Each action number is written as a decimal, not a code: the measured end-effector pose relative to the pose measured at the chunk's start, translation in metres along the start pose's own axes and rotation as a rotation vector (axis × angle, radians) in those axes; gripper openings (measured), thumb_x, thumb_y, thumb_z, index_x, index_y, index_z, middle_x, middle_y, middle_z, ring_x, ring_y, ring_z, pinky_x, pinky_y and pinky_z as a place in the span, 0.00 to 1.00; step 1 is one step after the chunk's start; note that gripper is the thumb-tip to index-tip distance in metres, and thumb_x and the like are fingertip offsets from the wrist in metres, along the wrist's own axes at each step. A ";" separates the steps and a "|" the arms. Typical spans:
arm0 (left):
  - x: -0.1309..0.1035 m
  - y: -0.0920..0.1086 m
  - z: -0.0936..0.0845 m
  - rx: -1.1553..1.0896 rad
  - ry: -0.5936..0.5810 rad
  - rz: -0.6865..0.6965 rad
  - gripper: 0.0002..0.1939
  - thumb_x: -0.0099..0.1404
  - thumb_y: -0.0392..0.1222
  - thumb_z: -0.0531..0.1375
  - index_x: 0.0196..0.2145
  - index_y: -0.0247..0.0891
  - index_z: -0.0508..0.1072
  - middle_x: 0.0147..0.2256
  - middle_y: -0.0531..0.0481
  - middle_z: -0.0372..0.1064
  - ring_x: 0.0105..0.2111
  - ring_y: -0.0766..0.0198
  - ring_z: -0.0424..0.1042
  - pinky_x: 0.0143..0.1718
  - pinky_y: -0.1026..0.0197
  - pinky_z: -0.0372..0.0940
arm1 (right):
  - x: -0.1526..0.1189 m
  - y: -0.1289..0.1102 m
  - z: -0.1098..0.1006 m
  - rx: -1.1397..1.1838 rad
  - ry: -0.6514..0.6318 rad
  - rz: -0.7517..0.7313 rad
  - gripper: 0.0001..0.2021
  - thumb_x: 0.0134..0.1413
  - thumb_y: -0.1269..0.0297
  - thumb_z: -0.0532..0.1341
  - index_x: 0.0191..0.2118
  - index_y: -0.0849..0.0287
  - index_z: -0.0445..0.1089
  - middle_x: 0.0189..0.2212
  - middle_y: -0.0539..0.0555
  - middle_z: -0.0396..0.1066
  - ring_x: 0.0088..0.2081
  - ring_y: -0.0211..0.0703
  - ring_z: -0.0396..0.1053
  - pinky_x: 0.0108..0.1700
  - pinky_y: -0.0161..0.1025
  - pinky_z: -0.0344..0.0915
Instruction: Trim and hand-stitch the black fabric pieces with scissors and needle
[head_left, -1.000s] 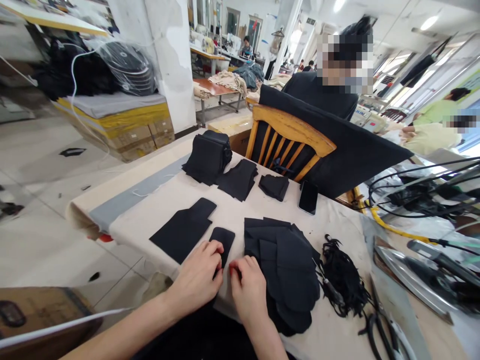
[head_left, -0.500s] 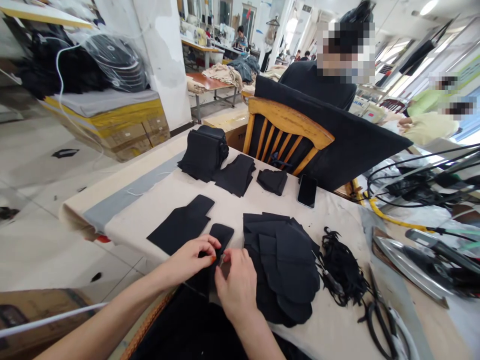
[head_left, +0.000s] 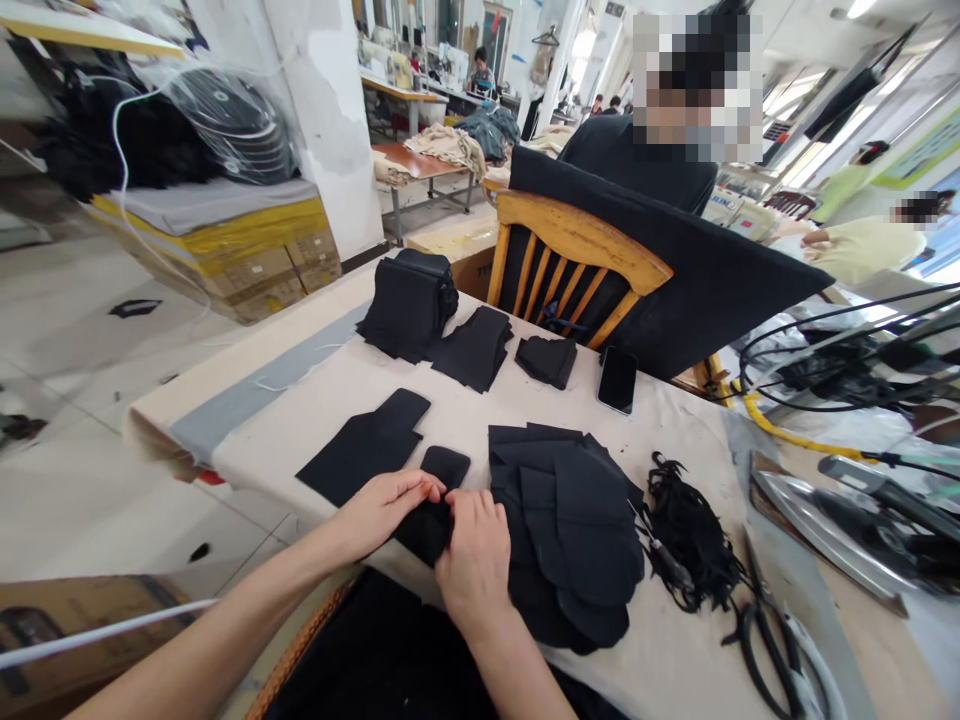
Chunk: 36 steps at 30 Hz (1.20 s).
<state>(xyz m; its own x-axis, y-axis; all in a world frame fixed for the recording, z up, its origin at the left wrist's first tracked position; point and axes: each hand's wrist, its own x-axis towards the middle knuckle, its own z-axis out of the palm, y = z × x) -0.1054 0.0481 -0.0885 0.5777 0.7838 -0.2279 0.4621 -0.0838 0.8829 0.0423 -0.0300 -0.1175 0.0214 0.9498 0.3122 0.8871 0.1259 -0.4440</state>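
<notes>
Near the front edge of the cloth-covered table [head_left: 457,410] lies a black fabric piece [head_left: 448,466], partly hidden by my hands. My left hand [head_left: 394,505] pinches its edge from the left, thumb and fingers together. Opposite it, my right hand [head_left: 474,550] has its fingers curled down onto the same piece, fingertips nearly meeting the left ones. A flat black cut panel [head_left: 360,450] rests to the left. Close on the right is a fanned pile of black fabric pieces [head_left: 577,520].
Along the back are a tall fabric stack [head_left: 409,305], lower stacks [head_left: 476,348] [head_left: 547,360] and a phone [head_left: 617,380]. At right lie black scraps [head_left: 690,540], scissors [head_left: 772,630] and an iron [head_left: 832,520]. A wooden chair [head_left: 585,235] stands behind the table, beside a seated person [head_left: 637,165].
My hands have come together on the fabric piece, the left fingers moving in toward the right ones. Its near part now looks turned or folded. The piles stay put.
</notes>
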 end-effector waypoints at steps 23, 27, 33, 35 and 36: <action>-0.007 0.001 0.015 0.243 0.054 0.157 0.16 0.60 0.29 0.52 0.39 0.42 0.76 0.46 0.48 0.70 0.47 0.59 0.70 0.51 0.58 0.63 | 0.004 0.016 -0.014 -0.137 -0.016 0.012 0.07 0.47 0.76 0.61 0.30 0.57 0.67 0.29 0.51 0.68 0.35 0.46 0.63 0.36 0.42 0.55; -0.009 -0.002 0.019 0.300 0.090 0.194 0.18 0.65 0.30 0.48 0.42 0.43 0.75 0.46 0.49 0.69 0.46 0.61 0.69 0.50 0.60 0.64 | 0.005 0.015 -0.012 -0.131 -0.004 -0.001 0.08 0.49 0.77 0.60 0.33 0.57 0.69 0.30 0.52 0.69 0.36 0.47 0.63 0.36 0.42 0.56; -0.017 -0.002 0.025 0.385 0.140 0.244 0.18 0.67 0.31 0.47 0.46 0.43 0.73 0.48 0.48 0.68 0.48 0.60 0.68 0.51 0.58 0.64 | 0.004 0.023 -0.014 -0.124 0.021 -0.017 0.09 0.56 0.77 0.55 0.30 0.59 0.68 0.27 0.53 0.67 0.34 0.45 0.63 0.35 0.39 0.58; -0.019 -0.003 0.027 0.416 0.144 0.259 0.19 0.67 0.30 0.47 0.48 0.43 0.72 0.49 0.47 0.67 0.49 0.59 0.67 0.52 0.58 0.64 | 0.004 0.023 -0.015 -0.123 0.017 -0.015 0.08 0.54 0.77 0.56 0.30 0.59 0.68 0.28 0.53 0.67 0.34 0.45 0.63 0.35 0.39 0.59; -0.019 -0.004 0.027 0.432 0.143 0.266 0.20 0.67 0.29 0.47 0.48 0.43 0.72 0.49 0.47 0.67 0.49 0.59 0.67 0.52 0.58 0.64 | 0.004 0.023 -0.015 -0.122 0.013 -0.016 0.07 0.53 0.77 0.56 0.30 0.59 0.68 0.28 0.53 0.67 0.34 0.45 0.63 0.35 0.39 0.59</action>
<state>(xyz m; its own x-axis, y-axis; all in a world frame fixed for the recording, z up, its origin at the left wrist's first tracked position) -0.1001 0.0165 -0.0986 0.6290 0.7746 0.0662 0.5646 -0.5137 0.6460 0.0698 -0.0275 -0.1142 0.0120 0.9440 0.3297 0.9368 0.1047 -0.3338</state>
